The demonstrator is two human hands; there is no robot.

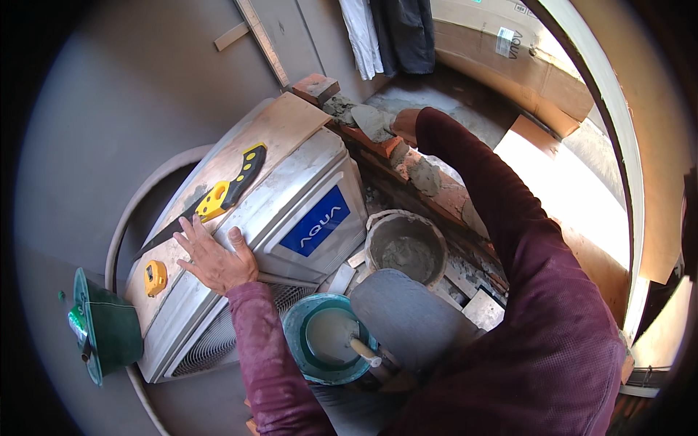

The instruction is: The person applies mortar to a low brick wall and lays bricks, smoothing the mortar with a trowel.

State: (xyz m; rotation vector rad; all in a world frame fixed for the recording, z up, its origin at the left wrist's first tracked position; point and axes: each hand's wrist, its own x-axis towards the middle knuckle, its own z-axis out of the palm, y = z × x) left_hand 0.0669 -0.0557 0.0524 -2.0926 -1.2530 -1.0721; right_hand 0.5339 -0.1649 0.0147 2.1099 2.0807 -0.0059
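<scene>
My right hand [406, 126] is closed round the handle of a trowel, reaching out over a low brick wall. The trowel's grey blade [373, 123] lies against wet mortar [339, 109] on top of the wall, beside the brick [316, 88] at its far end. Fingers spread, my left hand [218, 260] rests flat on the board-topped white outdoor air-conditioner unit [273, 240]. Just beyond its fingertips lies a handsaw with a yellow and black handle [231, 185]. A yellow tape measure [155, 278] sits to the left of that hand.
Between my knee and the wall stands a bucket [370, 254] of grey mortar. A teal bucket [292, 320] nearer me holds cloudy water and a wooden-handled tool. A green bucket [120, 327] is at far left. Cardboard boxes [502, 69] and hanging clothes [403, 36] are beyond the wall.
</scene>
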